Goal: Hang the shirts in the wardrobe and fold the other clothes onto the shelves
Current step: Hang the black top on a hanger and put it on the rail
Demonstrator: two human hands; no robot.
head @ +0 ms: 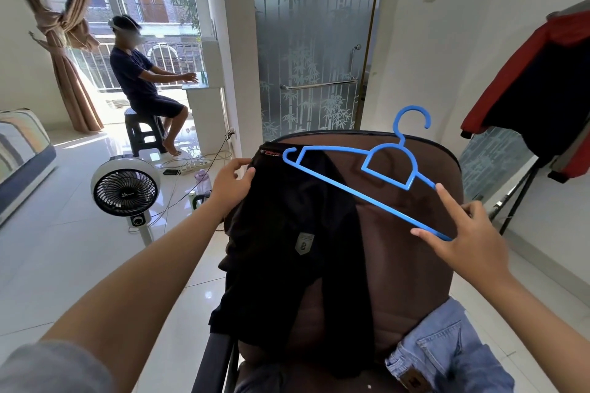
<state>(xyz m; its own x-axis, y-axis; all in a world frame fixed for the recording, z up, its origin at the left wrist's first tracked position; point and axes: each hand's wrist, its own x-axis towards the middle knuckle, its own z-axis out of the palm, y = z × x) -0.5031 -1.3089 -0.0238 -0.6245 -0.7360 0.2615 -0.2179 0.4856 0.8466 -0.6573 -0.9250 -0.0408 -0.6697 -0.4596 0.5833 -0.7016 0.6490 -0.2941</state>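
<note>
A person's left hand [231, 183] pinches the collar edge of a black shirt [297, 242] draped over the top edge and down the left side of a brown chair back [412, 265]. The right hand [469, 233] holds the lower end of a blue plastic hanger [360, 182] between thumb and fingers [447, 198], index finger extended, the hanger's far tip at the collar. The shirt looks light and limp, likely to sag and slide; holding the collar open suits it. The hanger looks stiff and light, best steered by its shoulder bar. Blue jeans [443, 348] lie at the chair's lower right edge.
</note>
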